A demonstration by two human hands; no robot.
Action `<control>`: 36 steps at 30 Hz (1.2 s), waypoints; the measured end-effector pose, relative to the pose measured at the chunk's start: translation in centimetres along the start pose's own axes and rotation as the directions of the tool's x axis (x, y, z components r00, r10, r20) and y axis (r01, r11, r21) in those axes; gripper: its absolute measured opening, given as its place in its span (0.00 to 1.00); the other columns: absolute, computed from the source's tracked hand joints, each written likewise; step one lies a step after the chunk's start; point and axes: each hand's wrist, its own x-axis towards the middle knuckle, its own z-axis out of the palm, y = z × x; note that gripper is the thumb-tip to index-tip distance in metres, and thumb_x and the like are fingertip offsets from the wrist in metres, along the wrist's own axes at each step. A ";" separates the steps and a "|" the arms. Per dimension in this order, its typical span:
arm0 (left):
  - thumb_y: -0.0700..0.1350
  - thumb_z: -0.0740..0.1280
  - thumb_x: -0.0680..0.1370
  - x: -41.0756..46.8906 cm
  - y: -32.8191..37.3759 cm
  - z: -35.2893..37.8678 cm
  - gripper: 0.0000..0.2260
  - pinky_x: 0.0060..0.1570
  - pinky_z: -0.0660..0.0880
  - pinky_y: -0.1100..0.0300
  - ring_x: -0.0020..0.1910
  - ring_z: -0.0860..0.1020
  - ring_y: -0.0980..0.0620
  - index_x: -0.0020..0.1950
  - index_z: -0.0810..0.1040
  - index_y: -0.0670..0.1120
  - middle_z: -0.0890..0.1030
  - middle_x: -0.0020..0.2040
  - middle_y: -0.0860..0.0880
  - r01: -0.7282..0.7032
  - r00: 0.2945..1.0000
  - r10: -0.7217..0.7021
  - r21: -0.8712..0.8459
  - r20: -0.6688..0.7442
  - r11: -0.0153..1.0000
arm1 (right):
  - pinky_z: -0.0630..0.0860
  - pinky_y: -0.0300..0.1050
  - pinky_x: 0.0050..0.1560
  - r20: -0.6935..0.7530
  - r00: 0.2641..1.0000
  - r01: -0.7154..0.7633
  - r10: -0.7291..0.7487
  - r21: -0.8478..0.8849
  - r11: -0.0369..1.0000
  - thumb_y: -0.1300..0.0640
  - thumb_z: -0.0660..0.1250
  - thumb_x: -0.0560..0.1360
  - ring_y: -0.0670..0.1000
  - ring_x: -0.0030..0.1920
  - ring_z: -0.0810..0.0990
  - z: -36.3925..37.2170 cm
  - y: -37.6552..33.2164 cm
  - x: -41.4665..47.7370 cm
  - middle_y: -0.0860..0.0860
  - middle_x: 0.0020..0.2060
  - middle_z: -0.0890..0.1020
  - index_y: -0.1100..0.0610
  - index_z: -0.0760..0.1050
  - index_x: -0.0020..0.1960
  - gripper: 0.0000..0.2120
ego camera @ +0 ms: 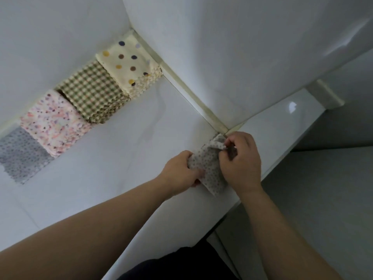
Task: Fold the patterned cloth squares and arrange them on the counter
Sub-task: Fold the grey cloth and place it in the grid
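A small grey cloth square with brown dots (209,168) is held just above the white counter (125,150), near its right edge. My left hand (182,170) grips its left side. My right hand (241,160) pinches its upper right corner, where the fabric is bunched. Along the back wall lies a row of folded cloths: a cream stack with large coloured dots (129,63), a green gingham stack (94,90), a pink floral stack (54,121) and a grey dotted cloth (22,154).
White walls meet in a corner behind the cream stack. A wall edge (212,116) ends just above my hands. The counter's right edge (268,170) drops to a grey floor. A lower white ledge (290,110) runs off to the right.
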 end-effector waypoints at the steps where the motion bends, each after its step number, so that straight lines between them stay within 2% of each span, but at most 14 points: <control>1: 0.48 0.71 0.78 0.0 0.0 0.1 0.12 0.51 0.82 0.49 0.48 0.84 0.47 0.58 0.74 0.49 0.83 0.53 0.46 -0.037 0.998 0.046 0.171 -0.051 0.985 | 0.70 0.34 0.50 0.003 0.999 0.044 -0.043 -0.045 0.998 0.62 0.70 0.72 0.48 0.49 0.72 0.2 0.2 0.2 0.50 0.51 0.75 0.56 0.74 0.47 0.06; 3: 0.54 0.67 0.80 -0.1 -0.1 0.5 0.17 0.56 0.77 0.49 0.55 0.79 0.45 0.66 0.71 0.50 0.76 0.61 0.47 -0.076 0.973 0.169 0.480 -0.155 0.874 | 0.73 0.47 0.51 0.024 0.996 0.088 -0.085 -0.151 0.985 0.62 0.70 0.72 0.53 0.53 0.73 0.8 0.8 0.3 0.54 0.52 0.76 0.57 0.77 0.47 0.05; 5: 0.56 0.65 0.81 -0.2 0.0 0.8 0.19 0.56 0.76 0.48 0.56 0.77 0.44 0.68 0.68 0.51 0.70 0.64 0.48 -0.086 0.950 0.234 0.543 -0.209 0.836 | 0.73 0.54 0.51 0.039 0.995 0.098 -0.093 -0.180 0.979 0.62 0.71 0.71 0.56 0.53 0.74 1.2 1.1 0.4 0.54 0.52 0.77 0.58 0.77 0.46 0.05; 10: 0.50 0.67 0.79 -0.3 0.1 0.7 0.10 0.50 0.71 0.56 0.53 0.75 0.47 0.59 0.74 0.51 0.70 0.57 0.51 -0.196 0.884 0.384 0.535 -0.267 0.822 | 0.70 0.48 0.48 -0.075 0.993 0.089 -0.092 -0.048 0.995 0.61 0.68 0.69 0.52 0.48 0.75 0.3 0.9 0.7 0.51 0.44 0.80 0.56 0.74 0.41 0.03; 12: 0.49 0.70 0.76 -0.8 0.5 0.4 0.06 0.51 0.72 0.57 0.53 0.74 0.50 0.51 0.75 0.52 0.71 0.53 0.53 -0.301 0.833 0.482 0.510 -0.271 0.806 | 0.69 0.44 0.42 -0.076 0.997 0.010 -0.004 0.073 0.997 0.62 0.66 0.70 0.47 0.39 0.72 -0.7 0.7 0.6 0.49 0.36 0.76 0.54 0.71 0.41 0.04; 14: 0.50 0.71 0.75 -1.3 1.2 0.2 0.06 0.48 0.73 0.57 0.49 0.75 0.52 0.46 0.74 0.53 0.74 0.49 0.54 -0.374 0.814 0.524 0.464 -0.250 0.803 | 0.68 0.38 0.33 -0.044 0.990 -0.120 0.132 0.206 0.971 0.62 0.64 0.71 0.49 0.33 0.71 -2.1 0.5 0.9 0.51 0.31 0.74 0.56 0.71 0.41 0.03; 17: 0.52 0.69 0.79 -1.9 3.3 0.0 0.07 0.40 0.75 0.55 0.44 0.79 0.50 0.46 0.74 0.52 0.79 0.44 0.51 -0.316 0.921 0.347 0.178 -0.177 0.932 | 0.67 0.41 0.27 0.186 0.913 -0.407 0.364 0.341 0.847 0.66 0.63 0.73 0.49 0.28 0.69 -4.6 0.4 2.3 0.57 0.28 0.74 0.55 0.76 0.44 0.07; 19: 0.54 0.66 0.81 -1.9 4.3 0.2 0.07 0.37 0.74 0.58 0.46 0.80 0.50 0.51 0.72 0.52 0.80 0.47 0.52 -0.237 0.962 0.239 0.037 -0.129 0.971 | 0.67 0.40 0.28 0.395 0.820 -0.546 0.414 0.325 0.772 0.69 0.61 0.71 0.47 0.28 0.70 -6.1 0.6 3.2 0.51 0.26 0.75 0.54 0.80 0.45 0.14; 22: 0.56 0.63 0.82 -1.5 5.6 0.7 0.11 0.48 0.79 0.56 0.53 0.80 0.51 0.60 0.71 0.52 0.81 0.56 0.52 -0.209 0.968 0.207 0.003 -0.142 0.978 | 0.72 0.42 0.28 0.623 0.653 -0.685 0.431 0.243 0.687 0.66 0.63 0.65 0.51 0.32 0.75 -7.4 1.4 3.7 0.53 0.32 0.78 0.57 0.83 0.47 0.15; 24: 0.58 0.66 0.81 -0.9 6.1 1.0 0.16 0.57 0.80 0.50 0.56 0.80 0.49 0.64 0.70 0.52 0.81 0.59 0.51 -0.128 0.987 0.120 -0.076 -0.107 0.989 | 0.75 0.44 0.28 0.699 0.551 -0.759 0.455 0.192 0.622 0.69 0.63 0.67 0.55 0.32 0.76 -7.5 1.8 3.6 0.56 0.33 0.78 0.61 0.81 0.46 0.12; 27: 0.53 0.78 0.69 -0.2 6.4 0.9 0.26 0.59 0.80 0.45 0.57 0.81 0.44 0.63 0.74 0.48 0.81 0.59 0.47 0.115 0.993 -0.106 -0.226 0.052 0.967 | 0.79 0.44 0.28 0.753 0.446 -0.823 0.484 0.132 0.552 0.73 0.62 0.71 0.53 0.30 0.78 -7.0 2.0 3.4 0.57 0.34 0.79 0.64 0.77 0.46 0.09; 29: 0.44 0.77 0.65 0.2 5.9 0.8 0.21 0.58 0.81 0.45 0.55 0.82 0.42 0.56 0.79 0.45 0.82 0.58 0.44 0.194 0.979 -0.176 -0.196 0.105 0.961 | 0.83 0.48 0.33 0.777 0.404 -0.847 0.484 0.118 0.518 0.74 0.61 0.71 0.54 0.33 0.80 -6.4 2.3 3.2 0.58 0.36 0.79 0.63 0.75 0.46 0.09; 32: 0.39 0.75 0.72 0.7 5.0 0.6 0.13 0.54 0.82 0.46 0.53 0.82 0.45 0.51 0.76 0.48 0.82 0.54 0.46 0.142 0.989 -0.146 -0.129 -0.025 0.981 | 0.85 0.54 0.43 0.778 0.381 -0.845 0.499 0.074 0.529 0.73 0.62 0.71 0.58 0.38 0.83 -5.8 2.8 3.1 0.60 0.38 0.82 0.62 0.76 0.46 0.09; 36: 0.42 0.73 0.75 0.6 4.2 0.6 0.11 0.42 0.81 0.47 0.47 0.81 0.45 0.50 0.72 0.50 0.81 0.49 0.47 -0.054 0.987 0.051 -0.014 -0.150 0.998 | 0.84 0.50 0.41 0.784 0.367 -0.782 0.500 -0.031 0.623 0.71 0.65 0.73 0.61 0.40 0.87 -6.1 2.8 3.1 0.62 0.41 0.86 0.62 0.77 0.51 0.09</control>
